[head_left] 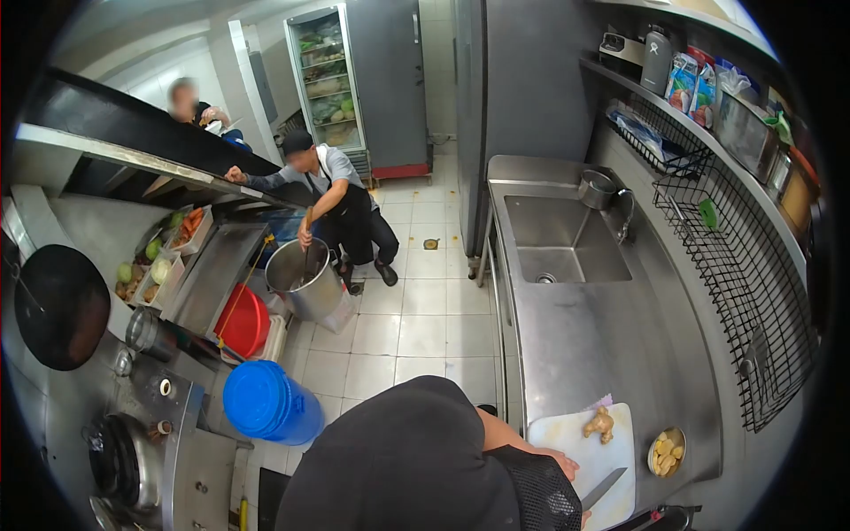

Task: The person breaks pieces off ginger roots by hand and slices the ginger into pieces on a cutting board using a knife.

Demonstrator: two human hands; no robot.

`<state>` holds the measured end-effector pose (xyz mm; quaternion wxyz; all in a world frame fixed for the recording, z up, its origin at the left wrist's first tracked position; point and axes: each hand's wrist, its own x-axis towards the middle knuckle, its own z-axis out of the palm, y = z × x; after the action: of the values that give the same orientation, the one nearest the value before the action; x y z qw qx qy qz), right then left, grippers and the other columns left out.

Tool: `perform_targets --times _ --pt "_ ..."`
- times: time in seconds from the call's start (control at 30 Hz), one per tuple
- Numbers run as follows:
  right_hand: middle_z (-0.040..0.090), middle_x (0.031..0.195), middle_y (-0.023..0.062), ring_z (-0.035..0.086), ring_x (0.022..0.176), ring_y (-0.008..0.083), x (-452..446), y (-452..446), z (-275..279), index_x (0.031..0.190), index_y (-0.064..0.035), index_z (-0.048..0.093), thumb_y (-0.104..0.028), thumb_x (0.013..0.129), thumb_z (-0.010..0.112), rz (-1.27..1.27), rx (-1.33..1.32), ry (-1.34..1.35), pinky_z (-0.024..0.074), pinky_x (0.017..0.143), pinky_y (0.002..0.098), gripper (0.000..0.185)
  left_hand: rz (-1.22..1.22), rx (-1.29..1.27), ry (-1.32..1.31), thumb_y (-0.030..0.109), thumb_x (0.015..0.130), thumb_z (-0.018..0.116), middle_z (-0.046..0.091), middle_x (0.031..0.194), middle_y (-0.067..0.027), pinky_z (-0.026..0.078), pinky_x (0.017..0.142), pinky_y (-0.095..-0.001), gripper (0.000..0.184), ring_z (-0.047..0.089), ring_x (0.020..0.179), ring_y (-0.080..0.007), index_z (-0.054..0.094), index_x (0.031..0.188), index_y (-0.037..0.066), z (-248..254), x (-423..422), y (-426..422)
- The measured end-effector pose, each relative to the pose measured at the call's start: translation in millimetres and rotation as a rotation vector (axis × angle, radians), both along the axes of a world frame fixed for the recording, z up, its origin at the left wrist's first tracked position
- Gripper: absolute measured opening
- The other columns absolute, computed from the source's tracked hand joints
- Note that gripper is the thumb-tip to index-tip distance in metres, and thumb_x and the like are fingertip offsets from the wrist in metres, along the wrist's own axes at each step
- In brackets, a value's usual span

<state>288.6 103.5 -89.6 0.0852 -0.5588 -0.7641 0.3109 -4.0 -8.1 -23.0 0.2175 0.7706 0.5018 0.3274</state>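
Observation:
My left hand [564, 464] rests at the near edge of a white cutting board [551, 432], fingers stretched out and partly hidden by black mesh. Only a fingertip-sized part of my right hand [585, 519] shows, at the handle end of a knife [606, 488], with the rest covered. The knife's blade lies over the board, its tip pointing away from me. A knobby piece of ginger [598, 426] sits at the board's far left part. Beyond the board stands a small metal bowl [653, 456] with several peeled yellow pieces in it.
A steel counter [611, 336] holds a sink [567, 239]; a wire rack [735, 283] hangs on the wall. Behind me stand a blue lidded barrel [270, 403] and a red basin [243, 320]. A co-worker [341, 190] stirs a large pot [305, 281]; another person [186, 102] is farther back.

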Motion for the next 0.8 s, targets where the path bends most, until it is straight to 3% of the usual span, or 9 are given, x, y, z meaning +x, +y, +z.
perform_targets --times 0.2,0.43,0.6,0.63,0.67,0.7,0.73,0.8 --pt "0.064 0.101 0.0402 0.061 0.103 0.0547 -15.9 -25.3 53.3 0.121 0.0146 0.051 -0.017 0.098 0.049 0.022 0.02 -0.043 0.0498 0.088 0.0514 0.039 -0.021 -0.115 0.081 0.002 0.079 0.068 0.061 0.125 -0.0152 0.046 0.1 -0.0518 0.035 0.041 0.143 -0.0398 0.057 0.112 0.006 15.4 2.3 1.2" --pt "0.063 0.103 0.0399 0.061 0.103 0.0535 -16.1 -34.2 67.8 0.123 0.0151 0.049 -0.015 0.098 0.049 0.026 0.026 -0.038 0.0496 0.088 0.0509 0.039 -0.068 -0.089 -0.018 0.003 0.08 0.069 0.061 0.124 -0.013 0.046 0.101 -0.0524 0.03 0.04 0.144 -0.0409 0.056 0.107 0.007 9.3 3.0 2.1" --pt "0.063 0.104 0.0397 0.062 0.104 0.0528 -19.4 -36.4 65.9 0.125 0.0155 0.047 -0.013 0.099 0.048 0.034 0.025 -0.036 0.0496 0.089 0.0505 0.039 -0.035 0.081 0.181 0.015 0.084 0.064 0.059 0.124 -0.0039 0.047 0.096 -0.0488 0.024 0.041 0.137 -0.0345 0.057 0.107 0.013 15.3 1.6 -5.4" --pt "0.063 0.104 0.0396 0.062 0.104 0.0526 -20.7 -34.8 65.9 0.126 0.0155 0.046 -0.013 0.099 0.048 0.031 0.027 -0.036 0.0495 0.089 0.0505 0.039 -0.025 0.079 0.183 0.015 0.084 0.064 0.059 0.124 -0.0039 0.047 0.096 -0.0488 0.024 0.041 0.137 -0.0345 0.057 0.107 0.013 -2.3 0.9 -0.6" --pt "0.063 0.105 0.0396 0.062 0.104 0.0524 -17.5 -33.9 64.5 0.126 0.0156 0.046 -0.013 0.099 0.048 0.029 0.028 -0.037 0.0495 0.089 0.0504 0.039 -0.08 0.015 -0.117 0.018 0.084 0.063 0.058 0.125 -0.0025 0.046 0.096 -0.0474 0.025 0.041 0.135 -0.0328 0.057 0.107 0.014 -34.2 6.0 10.9" --pt "0.063 0.105 0.0395 0.062 0.104 0.0523 -17.0 -31.5 63.2 0.126 0.0157 0.046 -0.012 0.099 0.048 0.025 0.032 -0.037 0.0495 0.089 0.0503 0.039 -0.14 -0.049 -0.418 0.021 0.084 0.062 0.057 0.126 -0.0011 0.046 0.096 -0.046 0.026 0.041 0.133 -0.0311 0.058 0.108 0.014 -34.4 9.1 13.3" --pt "0.063 0.105 0.0395 0.062 0.104 0.0521 -15.5 -30.4 63.9 0.127 0.0158 0.045 -0.012 0.099 0.048 0.017 0.032 -0.04 0.0495 0.089 0.0503 0.039 -0.141 -0.046 -0.423 0.021 0.084 0.062 0.057 0.126 -0.0011 0.046 0.096 -0.046 0.026 0.041 0.133 -0.0311 0.058 0.108 0.014 -34.7 9.0 15.6" --pt "0.062 0.106 0.0394 0.062 0.104 0.0518 -14.8 -26.7 58.6 0.127 0.0159 0.044 -0.011 0.099 0.048 0.014 0.03 -0.04 0.0494 0.09 0.0501 0.04 -0.124 0.028 -0.085 0.021 0.083 0.065 0.057 0.127 -0.0029 0.045 0.098 -0.0467 0.028 0.045 0.129 -0.0327 0.058 0.109 0.013 -30.9 2.3 14.1"
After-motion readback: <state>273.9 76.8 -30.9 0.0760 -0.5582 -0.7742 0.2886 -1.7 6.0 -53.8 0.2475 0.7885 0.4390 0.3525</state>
